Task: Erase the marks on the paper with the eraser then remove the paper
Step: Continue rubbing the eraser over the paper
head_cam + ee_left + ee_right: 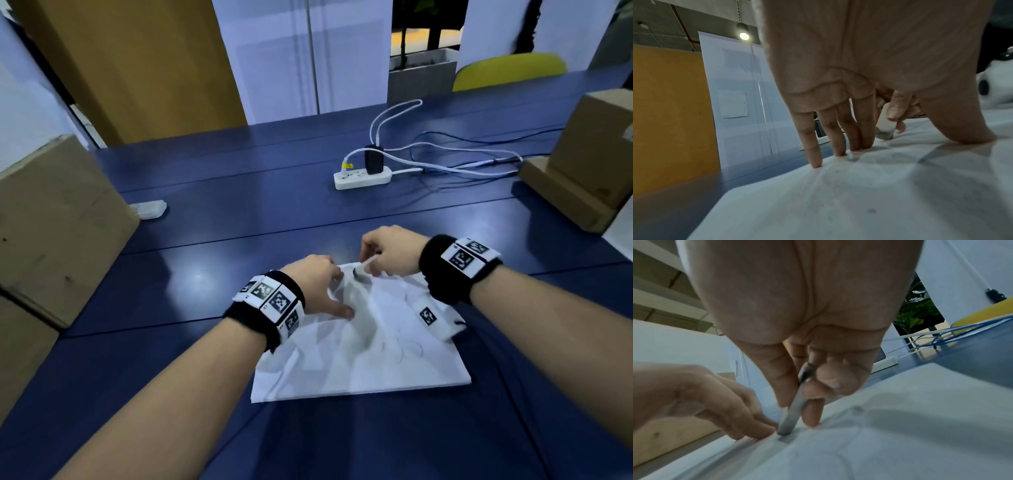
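Observation:
A crumpled white paper (363, 349) with faint pencil loops lies on the blue table (212, 240). My left hand (320, 287) presses straight fingers (816, 155) and thumb down on the paper's far left part (859, 194). My right hand (387, 251) pinches a slim white eraser (364, 266), its dirty grey tip (786, 426) touching the paper (900, 443) near the far edge, right beside the left fingertips (756, 430). In the left wrist view the eraser (885, 128) stands just behind the left fingers.
Cardboard boxes stand at the left (58, 222) and right (589, 161). A white power strip (363, 178) with a black adapter and cables lies farther back. A small white object (149, 209) sits by the left box.

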The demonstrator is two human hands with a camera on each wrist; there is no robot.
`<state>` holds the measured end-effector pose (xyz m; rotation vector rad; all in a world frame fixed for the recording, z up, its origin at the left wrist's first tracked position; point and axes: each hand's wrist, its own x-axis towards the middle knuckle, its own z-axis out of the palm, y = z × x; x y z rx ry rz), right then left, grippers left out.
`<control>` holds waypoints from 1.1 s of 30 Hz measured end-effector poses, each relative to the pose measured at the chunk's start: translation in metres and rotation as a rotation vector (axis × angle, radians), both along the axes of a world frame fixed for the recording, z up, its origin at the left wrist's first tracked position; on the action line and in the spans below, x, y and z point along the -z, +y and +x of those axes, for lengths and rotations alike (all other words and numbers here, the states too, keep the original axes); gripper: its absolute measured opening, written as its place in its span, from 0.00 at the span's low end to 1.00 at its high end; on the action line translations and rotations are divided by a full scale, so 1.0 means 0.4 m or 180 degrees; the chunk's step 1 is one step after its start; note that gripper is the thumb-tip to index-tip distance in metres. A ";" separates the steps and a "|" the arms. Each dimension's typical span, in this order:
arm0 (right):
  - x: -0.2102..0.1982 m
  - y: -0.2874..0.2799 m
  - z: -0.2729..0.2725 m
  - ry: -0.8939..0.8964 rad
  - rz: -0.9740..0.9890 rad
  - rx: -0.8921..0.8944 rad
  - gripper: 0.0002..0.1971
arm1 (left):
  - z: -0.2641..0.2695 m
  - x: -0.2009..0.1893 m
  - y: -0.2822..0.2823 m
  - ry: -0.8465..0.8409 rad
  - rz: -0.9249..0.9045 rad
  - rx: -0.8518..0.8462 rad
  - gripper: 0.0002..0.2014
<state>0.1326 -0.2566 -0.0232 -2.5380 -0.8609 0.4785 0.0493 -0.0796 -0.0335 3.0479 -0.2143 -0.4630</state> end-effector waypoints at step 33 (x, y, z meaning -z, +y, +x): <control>-0.001 0.003 -0.039 0.0270 -0.0435 -0.0494 0.05 | 0.012 0.016 -0.001 -0.0108 -0.0022 0.0000 0.33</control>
